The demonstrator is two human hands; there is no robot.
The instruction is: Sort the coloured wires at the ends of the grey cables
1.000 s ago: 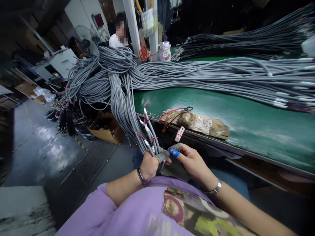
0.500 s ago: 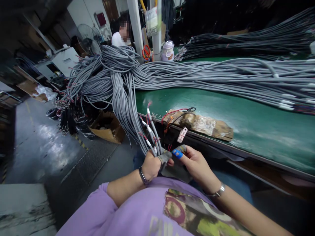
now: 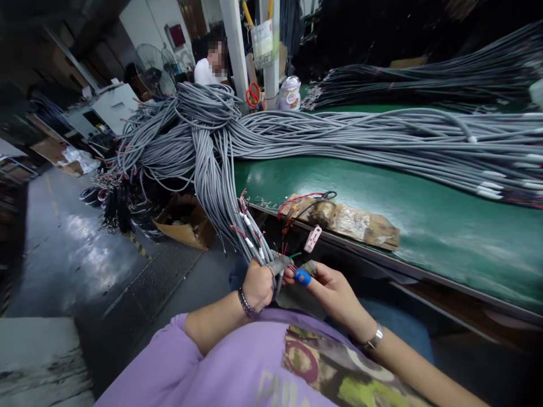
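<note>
Left hand (image 3: 258, 288) closed in a fist round a handful of grey cables (image 3: 248, 240), just below the near edge of the bench (image 3: 407, 198); the stripped ends stand fanned above the thumb. This grip appears meant to hold the ends together yet apart enough to be taken singly. Right hand (image 3: 335, 291) beside it, thumb and forefinger pinched narrow on the thin coloured cores (image 3: 285, 250) at one cable's tip; the forefinger wears a blue cap (image 3: 302, 276), other fingertips are wrapped in grey – protection against wire ends, in my judgement.

The held cables run up over the bench's left end into the pile (image 3: 348, 135) lying along the bench top; their weight rests there, not in the hands.

On the bench's near edge: a worn board (image 3: 356, 219) with red and black wire on it; a pink clip (image 3: 313, 238) hangs just below. Left of the bench, on the floor, an open box (image 3: 184, 221). Beyond the bench's far end, a seated person (image 3: 207, 66).
</note>
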